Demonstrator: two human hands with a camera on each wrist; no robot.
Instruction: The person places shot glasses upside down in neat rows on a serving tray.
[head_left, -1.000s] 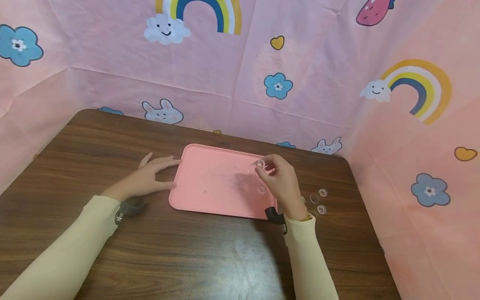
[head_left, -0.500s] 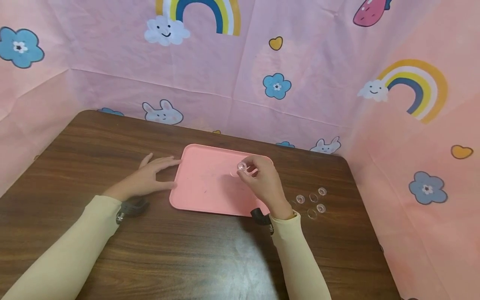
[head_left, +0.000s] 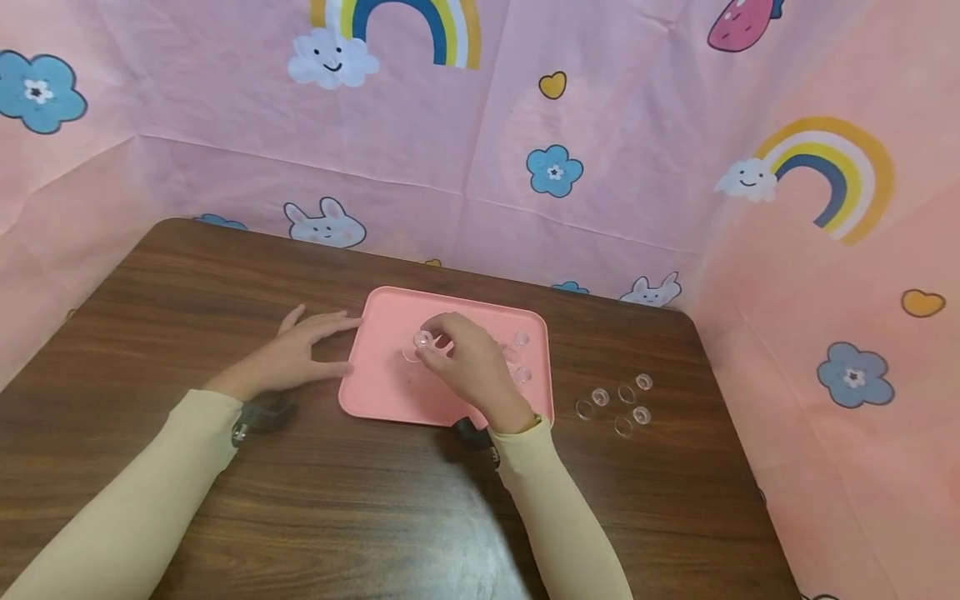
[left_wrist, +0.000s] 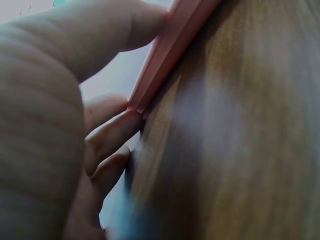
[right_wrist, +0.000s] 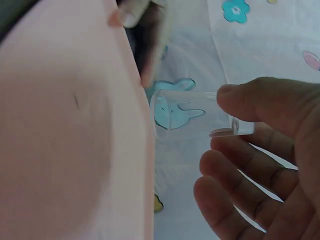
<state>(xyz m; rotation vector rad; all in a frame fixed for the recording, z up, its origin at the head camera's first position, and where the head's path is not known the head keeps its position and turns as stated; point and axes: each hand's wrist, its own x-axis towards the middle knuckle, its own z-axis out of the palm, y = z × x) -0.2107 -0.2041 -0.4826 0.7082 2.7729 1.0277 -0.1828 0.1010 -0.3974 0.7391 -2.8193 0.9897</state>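
My right hand [head_left: 472, 367] pinches a small clear cup [right_wrist: 190, 111] near its narrow base. The cup's wide mouth faces down, low over the left half of the pink tray [head_left: 375, 396]. In the right wrist view the thumb [right_wrist: 270, 102] lies on one side of the base and fingers on the other. Two more clear cups [head_left: 522, 375] stand upside down on the tray's right part, partly behind the right hand. With fingers spread and fairly straight, my left hand [head_left: 292, 354] touches the tray's left rim [left_wrist: 160, 60].
Three clear cups [head_left: 641, 415] stand mouth down on the brown wooden table [head_left: 337, 517], right of the tray. A patterned pink cloth [head_left: 420, 167] hangs behind the table and along its sides.
My right hand has carried the clear cup leftward across the tray, from its right part to left of its middle. The left hand stays at the tray's left rim.
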